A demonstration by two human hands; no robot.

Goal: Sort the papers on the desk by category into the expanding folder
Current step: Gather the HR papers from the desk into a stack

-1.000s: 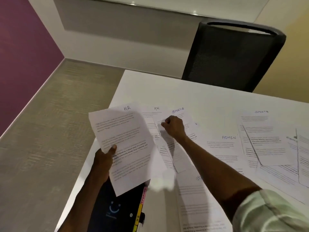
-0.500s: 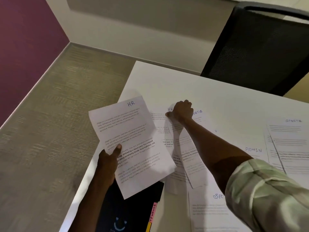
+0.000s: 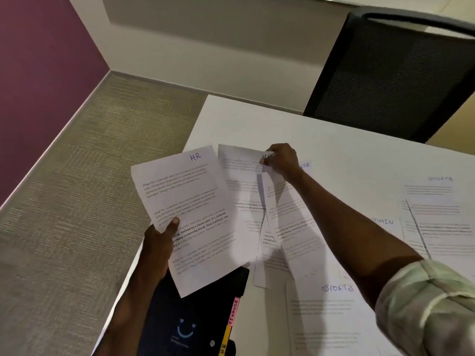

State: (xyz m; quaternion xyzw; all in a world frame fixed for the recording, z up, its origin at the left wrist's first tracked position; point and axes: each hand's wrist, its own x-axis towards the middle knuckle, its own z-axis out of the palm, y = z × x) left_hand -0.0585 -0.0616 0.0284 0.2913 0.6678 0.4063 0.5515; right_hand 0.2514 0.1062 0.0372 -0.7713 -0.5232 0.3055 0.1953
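Over the dark expanding folder (image 3: pixel 205 319) at the white desk's (image 3: pixel 347 140) near-left edge, my left hand (image 3: pixel 159 242) is gripping an HR sheet (image 3: pixel 187 201), thumb on top. Beside it, my right hand (image 3: pixel 282 160) is pinching a second HR sheet's (image 3: pixel 241 191) top corner. SPORTS and ADMIN papers (image 3: pixel 431 217) are lying spread to the right.

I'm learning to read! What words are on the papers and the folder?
"HR": sheet in the left hand.
"H…", half covered: sheet the right hand pinches.
"ADMIN", partly hidden: desk sheet.
"SPORTS": near sheet.
"FINANCE": pink tab on the folder.
Printed paragraphs and other headings: too blurred.
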